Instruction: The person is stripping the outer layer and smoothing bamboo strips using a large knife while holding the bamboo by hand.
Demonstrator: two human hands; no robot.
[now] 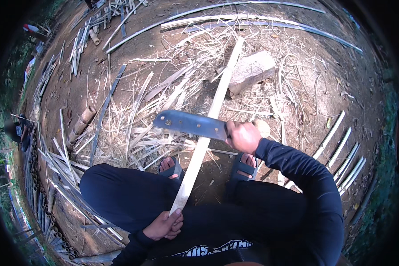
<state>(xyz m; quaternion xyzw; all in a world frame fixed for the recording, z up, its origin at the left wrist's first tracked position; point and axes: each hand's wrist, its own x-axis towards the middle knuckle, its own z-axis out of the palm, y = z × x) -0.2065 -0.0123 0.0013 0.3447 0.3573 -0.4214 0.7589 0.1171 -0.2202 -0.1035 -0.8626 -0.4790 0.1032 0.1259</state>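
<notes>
Head view: at the far left, bamboo poles (35, 195) lie stacked along the ground, and a short bamboo section (83, 123) lies nearer the middle. Pale shavings (157, 144) litter the soil. The left hand (165, 226) is closed around the near end of a long pale strip (193, 170), which runs up between two sandalled feet and past the left side of a wooden block (255, 68). Across the strip's middle lies a broad dark blade (184, 123), pointing left; whether they touch cannot be told. The right hand (244, 136) grips its handle, mostly hidden by the fingers. Farther right, split pieces (340, 153) lie side by side.
</notes>
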